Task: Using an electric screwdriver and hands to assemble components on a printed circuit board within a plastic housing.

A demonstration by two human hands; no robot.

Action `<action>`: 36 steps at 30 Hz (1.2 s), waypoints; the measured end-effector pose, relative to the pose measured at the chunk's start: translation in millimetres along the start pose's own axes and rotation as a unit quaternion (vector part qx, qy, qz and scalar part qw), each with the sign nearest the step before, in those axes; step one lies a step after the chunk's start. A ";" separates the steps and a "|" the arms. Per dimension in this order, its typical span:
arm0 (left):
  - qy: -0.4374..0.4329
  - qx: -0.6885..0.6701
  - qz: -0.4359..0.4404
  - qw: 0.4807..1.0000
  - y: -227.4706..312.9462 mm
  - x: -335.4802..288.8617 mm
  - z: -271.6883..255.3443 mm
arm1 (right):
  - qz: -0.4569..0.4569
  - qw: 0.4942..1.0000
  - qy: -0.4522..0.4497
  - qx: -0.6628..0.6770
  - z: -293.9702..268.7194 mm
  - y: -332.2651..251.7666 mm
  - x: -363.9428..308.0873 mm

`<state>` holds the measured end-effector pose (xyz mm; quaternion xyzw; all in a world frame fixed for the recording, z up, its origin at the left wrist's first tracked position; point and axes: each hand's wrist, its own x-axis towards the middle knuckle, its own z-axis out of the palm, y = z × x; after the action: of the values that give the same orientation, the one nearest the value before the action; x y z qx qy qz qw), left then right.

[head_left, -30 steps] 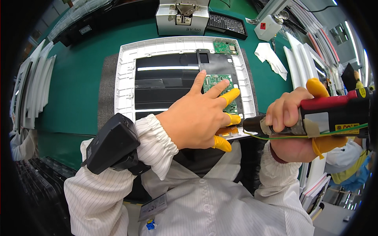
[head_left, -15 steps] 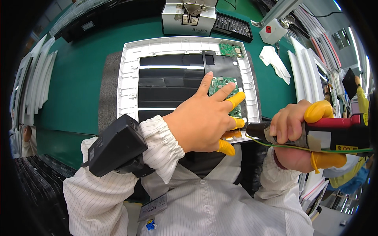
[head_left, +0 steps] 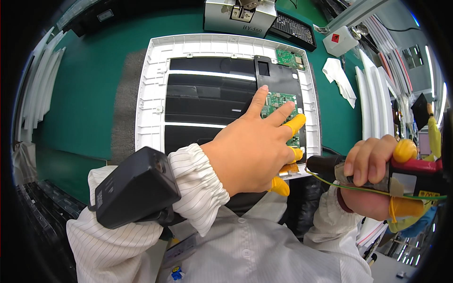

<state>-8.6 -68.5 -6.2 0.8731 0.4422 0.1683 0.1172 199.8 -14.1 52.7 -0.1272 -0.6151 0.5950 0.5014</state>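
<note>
My left hand (head_left: 255, 146) lies with fingers spread over a green circuit board (head_left: 281, 101) in a white-framed panel (head_left: 158, 89); yellow finger cots cover some fingertips. My right hand (head_left: 370, 165), also wearing yellow cots, wraps round a red and black electric screwdriver (head_left: 396, 177) with a green-yellow wire along it. The tool's black nose points left at the panel's near right corner; whether it touches is unclear. Orange flex strips (head_left: 289, 168) show beside my left fingers. A smaller green board (head_left: 289, 59) sits in the panel's far right corner.
The panel rests on a grey mat (head_left: 125, 108) on a green table (head_left: 85, 104). Behind it stand a metal box-shaped device (head_left: 240, 21) and a black tray of small parts (head_left: 292, 30). To the right are a white bottle (head_left: 340, 41), a white cloth (head_left: 339, 80) and stacked white panels (head_left: 373, 94).
The view has shifted, so panel and hands appear farther right. My left hand stays spread on the board, and my right hand still grips the screwdriver.
</note>
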 end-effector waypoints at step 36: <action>-0.016 0.011 0.001 1.000 -1.8 3.8 1.2 | 0.058 0.998 -0.020 0.025 5.2 -8.9 -5.0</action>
<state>-7.3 -64.4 -7.2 0.8775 0.4411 0.1493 0.1147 202.1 -23.2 59.2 -0.1385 -0.6012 0.6410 0.4565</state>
